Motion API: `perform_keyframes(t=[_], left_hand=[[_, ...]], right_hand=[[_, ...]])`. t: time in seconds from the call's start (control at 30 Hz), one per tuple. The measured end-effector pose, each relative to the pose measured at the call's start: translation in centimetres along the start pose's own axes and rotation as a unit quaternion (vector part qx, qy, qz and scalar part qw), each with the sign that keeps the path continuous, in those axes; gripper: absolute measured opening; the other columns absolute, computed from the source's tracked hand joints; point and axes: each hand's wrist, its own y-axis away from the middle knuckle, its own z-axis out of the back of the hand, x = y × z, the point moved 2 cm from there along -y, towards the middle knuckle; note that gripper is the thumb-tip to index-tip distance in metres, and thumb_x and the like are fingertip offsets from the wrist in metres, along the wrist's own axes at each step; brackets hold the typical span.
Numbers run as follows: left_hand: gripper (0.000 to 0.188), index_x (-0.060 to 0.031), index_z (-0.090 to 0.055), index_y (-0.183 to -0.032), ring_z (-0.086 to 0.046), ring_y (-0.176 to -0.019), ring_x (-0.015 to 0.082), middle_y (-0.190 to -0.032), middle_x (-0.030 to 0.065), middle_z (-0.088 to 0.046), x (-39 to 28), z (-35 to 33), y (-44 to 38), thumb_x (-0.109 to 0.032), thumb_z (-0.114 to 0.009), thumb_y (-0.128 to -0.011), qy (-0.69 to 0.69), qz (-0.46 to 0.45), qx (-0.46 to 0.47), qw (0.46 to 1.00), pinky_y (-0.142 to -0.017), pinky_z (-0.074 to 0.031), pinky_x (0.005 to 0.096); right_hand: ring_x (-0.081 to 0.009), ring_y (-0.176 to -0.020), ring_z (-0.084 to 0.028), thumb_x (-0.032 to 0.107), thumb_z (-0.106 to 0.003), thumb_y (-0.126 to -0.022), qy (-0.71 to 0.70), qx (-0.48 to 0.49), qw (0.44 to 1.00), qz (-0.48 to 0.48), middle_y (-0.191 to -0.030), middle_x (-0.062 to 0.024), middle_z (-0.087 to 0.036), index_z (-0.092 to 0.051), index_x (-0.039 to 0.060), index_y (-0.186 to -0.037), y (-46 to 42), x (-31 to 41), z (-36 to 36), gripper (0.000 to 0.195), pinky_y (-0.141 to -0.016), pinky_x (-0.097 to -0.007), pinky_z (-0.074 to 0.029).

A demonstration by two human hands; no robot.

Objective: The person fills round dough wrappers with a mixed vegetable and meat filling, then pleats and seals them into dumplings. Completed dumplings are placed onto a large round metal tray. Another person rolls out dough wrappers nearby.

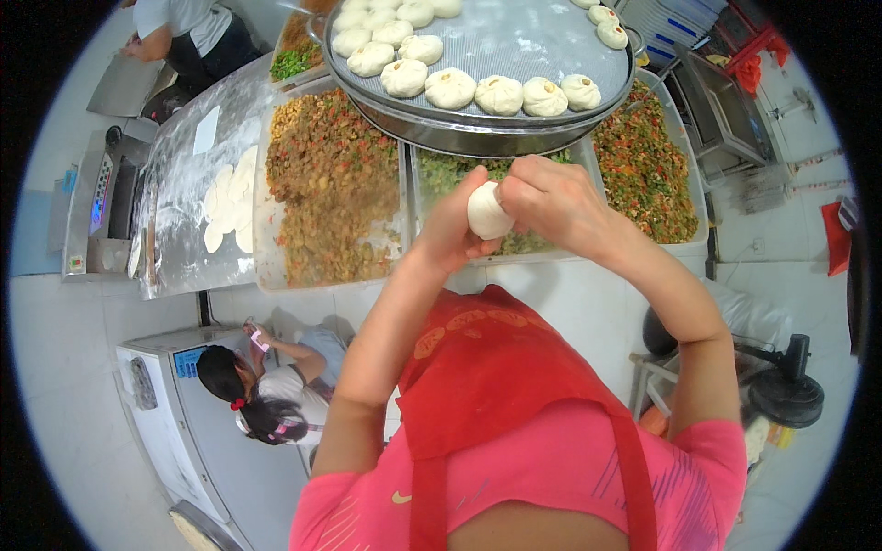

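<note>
A rounded dough bun [490,212] sits between my two hands, above a plastic tub of green filling [451,169]. My left hand [448,224] cups the bun from its left side and below. With bent fingers, my right hand [551,200] grips the bun's upper right edge; the fingertips and any pleats there are hidden. Just beyond my hands, a round steamer tray [503,55] carries several filled buns [450,89] along its near and left sides. Most of these show a small brown piece on top.
Tubs of brown filling [331,186] and red-green filling [641,165] flank my hands. Flat dough wrappers [232,200] lie on a floured metal table [186,151] at left. One person [275,392] is by a white freezer [200,413]; another person [186,31] works at upper left.
</note>
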Motion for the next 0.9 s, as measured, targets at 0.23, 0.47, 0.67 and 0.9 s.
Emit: perform_keyframes(t=[0.23, 0.47, 0.67, 0.9], left_hand=[[0.069, -0.0085, -0.059, -0.112, -0.065, -0.074, 0.0184, -0.092, 0.0081, -0.066, -2.0, -0.6, 0.5, -0.064, -0.021, -0.098, -0.067, -0.059, -0.102, 0.991, -0.057, -0.054, 0.0308], [0.067, -0.0090, -0.057, -0.119, -0.066, -0.091, 0.0275, -0.106, 0.0128, -0.067, -2.2, 5.7, 4.6, -0.060, -0.017, -0.101, 0.030, -0.130, -0.213, 0.968, -0.078, -0.053, 0.0418], [0.067, -0.0052, -0.057, -0.120, -0.068, -0.094, 0.0299, -0.108, 0.0156, -0.066, 0.3, 7.8, 5.8, -0.059, -0.022, -0.101, 0.098, -0.135, -0.271, 0.948, -0.067, -0.060, 0.0357], [0.063, -0.0072, -0.058, -0.119, -0.068, -0.095, 0.0291, -0.109, 0.0137, -0.067, -0.1, 7.3, 4.9, -0.058, -0.024, -0.101, 0.074, -0.162, -0.242, 0.954, -0.069, -0.060, 0.0375]], right_hand=[[-0.0262, -0.075, -0.060, 0.008, -0.066, -0.072, 0.018, -0.013, 1.000, 0.021, -0.077, -0.0059, -0.055, -0.060, 0.0071, -0.091, -1.8, -0.9, -1.3, 0.020, -0.058, -0.0374, -0.053], [-0.0327, -0.084, -0.067, 0.008, -0.058, -0.083, -0.082, -0.024, 0.995, -0.047, -0.086, -0.0113, -0.067, -0.061, 0.0059, -0.105, -3.8, -1.5, -5.8, 0.023, -0.065, -0.0422, -0.054], [-0.0348, -0.083, -0.068, 0.008, -0.055, -0.085, 0.018, 0.384, 0.914, -0.126, -0.091, -0.0181, -0.069, -0.064, 0.0049, -0.103, 3.0, -7.7, -21.2, 0.020, -0.069, -0.0437, -0.055], [-0.0313, -0.077, -0.069, 0.009, -0.059, -0.083, -0.009, 0.338, 0.919, -0.206, -0.082, -0.0167, -0.069, -0.066, 0.0066, -0.095, 2.0, -8.5, -21.4, 0.013, -0.067, -0.0397, -0.055]])
